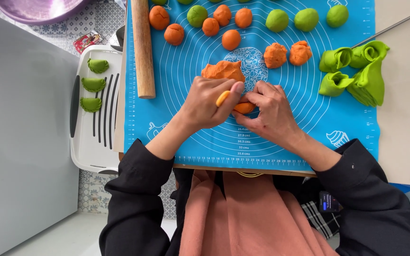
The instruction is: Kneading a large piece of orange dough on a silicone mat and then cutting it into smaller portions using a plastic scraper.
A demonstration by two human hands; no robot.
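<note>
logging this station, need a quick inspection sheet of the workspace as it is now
surface: blue silicone mat on a pale board.
job's things: small orange dough piece pinched between both hands; larger orange dough lump just behind.
clutter: orange balls, green balls, folded green dough, wooden rolling pin, metal rod.
grippers: left hand holds a yellow tool; right hand on the dough piece.
cables: nothing seen.
surroundings: white tray with three green dumplings; purple bowl.
</note>
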